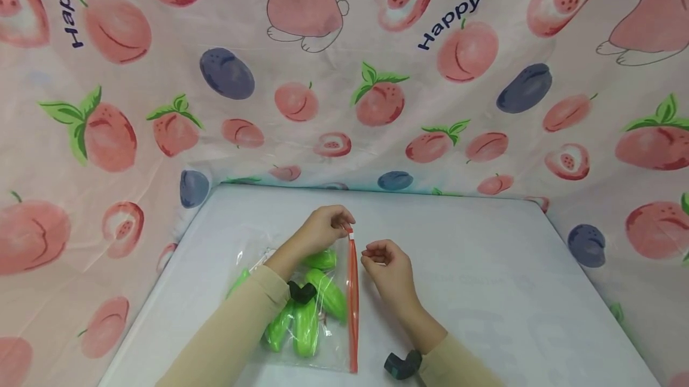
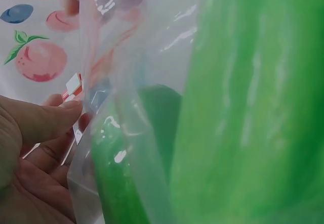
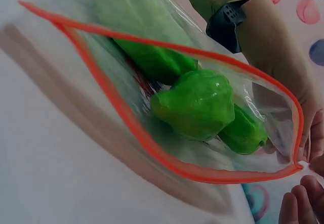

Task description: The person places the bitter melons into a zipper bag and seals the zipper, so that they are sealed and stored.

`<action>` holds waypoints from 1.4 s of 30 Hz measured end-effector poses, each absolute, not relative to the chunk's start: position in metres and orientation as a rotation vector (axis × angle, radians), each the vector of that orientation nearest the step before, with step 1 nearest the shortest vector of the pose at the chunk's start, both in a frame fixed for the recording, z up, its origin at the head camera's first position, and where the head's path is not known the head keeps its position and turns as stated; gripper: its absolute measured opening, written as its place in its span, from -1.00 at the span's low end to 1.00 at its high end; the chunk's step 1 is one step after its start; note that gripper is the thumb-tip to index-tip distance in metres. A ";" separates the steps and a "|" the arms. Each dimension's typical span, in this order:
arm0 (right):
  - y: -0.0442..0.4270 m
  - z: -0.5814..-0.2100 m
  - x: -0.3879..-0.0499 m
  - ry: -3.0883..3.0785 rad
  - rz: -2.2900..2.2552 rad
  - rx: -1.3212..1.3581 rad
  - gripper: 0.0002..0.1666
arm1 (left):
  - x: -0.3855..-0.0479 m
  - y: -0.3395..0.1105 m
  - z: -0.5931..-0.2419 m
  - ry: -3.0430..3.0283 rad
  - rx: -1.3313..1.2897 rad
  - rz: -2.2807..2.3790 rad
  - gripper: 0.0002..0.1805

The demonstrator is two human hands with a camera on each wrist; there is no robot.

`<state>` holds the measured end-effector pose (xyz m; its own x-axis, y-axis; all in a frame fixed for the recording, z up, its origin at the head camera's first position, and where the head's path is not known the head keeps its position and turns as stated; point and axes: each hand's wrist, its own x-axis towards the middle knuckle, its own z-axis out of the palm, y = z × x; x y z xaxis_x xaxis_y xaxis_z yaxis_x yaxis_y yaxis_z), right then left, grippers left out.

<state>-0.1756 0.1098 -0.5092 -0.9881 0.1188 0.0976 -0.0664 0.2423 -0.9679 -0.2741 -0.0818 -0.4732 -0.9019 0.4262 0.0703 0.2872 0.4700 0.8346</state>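
Observation:
A clear zip bag [image 1: 336,354] with a red zip strip [image 1: 353,315] lies on the white table, holding several green vegetable-shaped pieces [image 1: 305,327]. My left hand [image 1: 321,230] reaches across the bag and pinches its far corner beside the small white slider [image 1: 351,235]. In the left wrist view, the thumb [image 2: 48,125] presses the plastic there. The bag's mouth gapes in the right wrist view, showing a lumpy green piece [image 3: 197,105] inside. My right hand [image 1: 390,270] hovers just right of the strip, fingers loosely bent, with nothing visible in its grasp.
The white tabletop [image 1: 511,291] extends right of the bag. A fruit-printed cloth [image 1: 334,94] hangs behind and along both sides. Black wrist mounts [image 1: 404,365] sit on both forearms.

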 end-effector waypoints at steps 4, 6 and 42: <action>0.107 -0.509 -0.184 -2.333 1.839 -0.059 -0.78 | -0.273 -0.079 -0.471 2.547 0.648 1.420 -0.78; 0.106 -0.508 -0.188 -2.334 1.832 -0.073 -0.79 | -0.272 -0.078 -0.470 2.547 0.650 1.418 -0.78; 0.098 -0.507 -0.214 -2.224 1.893 -0.118 -0.74 | -0.271 -0.063 -0.471 2.522 0.674 1.409 -0.76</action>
